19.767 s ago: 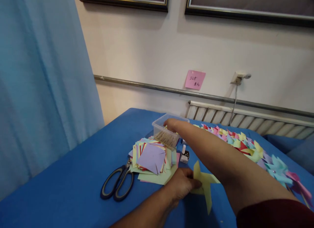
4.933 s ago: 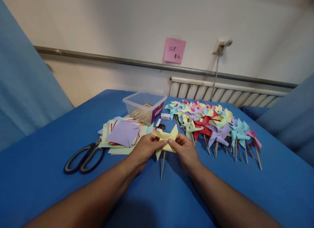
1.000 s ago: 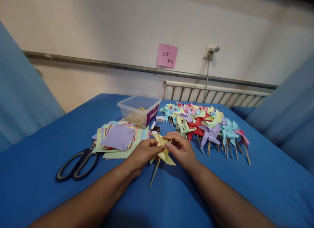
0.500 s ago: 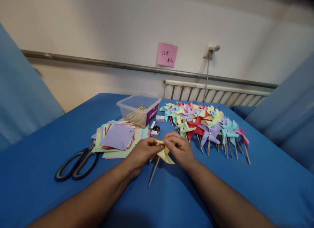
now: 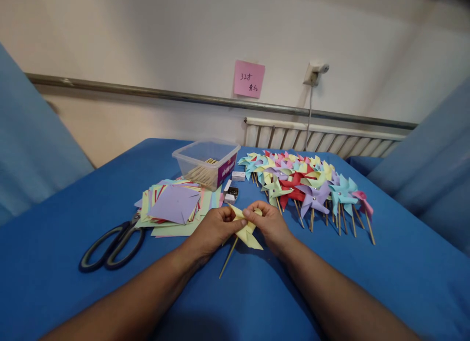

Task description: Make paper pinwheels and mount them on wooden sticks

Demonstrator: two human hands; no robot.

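Observation:
Between my two hands is a pale yellow paper pinwheel (image 5: 248, 237), its blades partly hidden by my fingers. A thin wooden stick (image 5: 228, 257) slants down and left from beneath it. My left hand (image 5: 216, 227) pinches the pinwheel from the left, thumb across the paper near the middle. From the right, my right hand (image 5: 270, 223) has its thumb and fingers closed on the upper right of the paper. Just beyond my hands lies a small open box (image 5: 232, 192) with dark pins in it.
Left are stacked coloured paper squares (image 5: 176, 203) and dark-handled scissors (image 5: 110, 248). Behind them stands a clear plastic tub (image 5: 205, 167) of wooden sticks, beside a small white box (image 5: 238, 176). Several finished pinwheels (image 5: 314, 196) lie at the right on the blue cloth (image 5: 367, 292).
The yellow pinwheel has turned slightly between my hands, so more of its face shows, and one tip now points up at the left. Both hands keep their grip.

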